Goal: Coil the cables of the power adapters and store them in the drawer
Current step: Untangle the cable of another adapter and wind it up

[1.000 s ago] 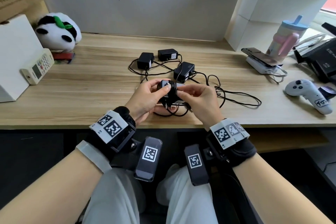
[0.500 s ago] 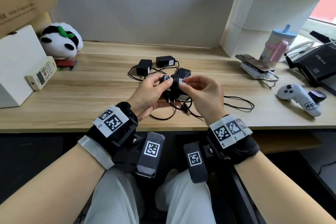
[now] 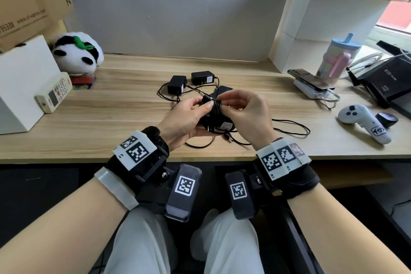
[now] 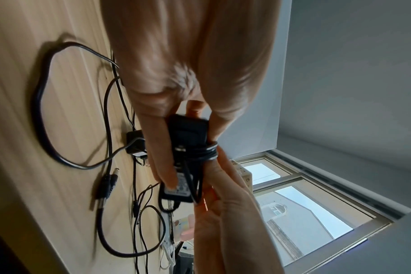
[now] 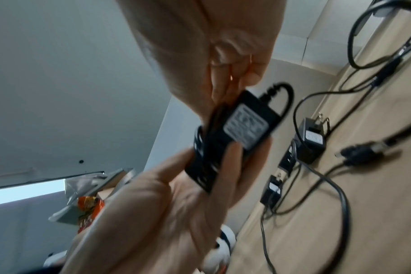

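A black power adapter (image 3: 219,115) is held above the wooden desk (image 3: 111,122) near its front edge. My left hand (image 3: 200,107) grips its body, thumb on top and fingers below. Several turns of its black cable (image 3: 216,106) wrap its middle. My right hand (image 3: 226,104) pinches the cable just beside the coil. In the left wrist view the coil (image 4: 209,152) sits against the adapter (image 4: 188,133). The right wrist view shows the adapter's label (image 5: 245,128). Three more black adapters (image 3: 176,87) (image 3: 202,77) (image 3: 223,91) lie behind with tangled cables. No drawer is visible.
Loose cable (image 3: 289,128) trails right across the desk; barrel plugs (image 3: 229,138) lie under my hands. A panda plush (image 3: 76,54), remote (image 3: 54,92) and white box (image 3: 22,82) stand at left. At right are a phone (image 3: 311,80), bottle (image 3: 338,60), white controller (image 3: 362,118) and black router (image 3: 387,82).
Both hands have lifted the adapter slightly and carried it farther over the desk. More cable is wound round it, and the loose loop at the right has grown shorter.
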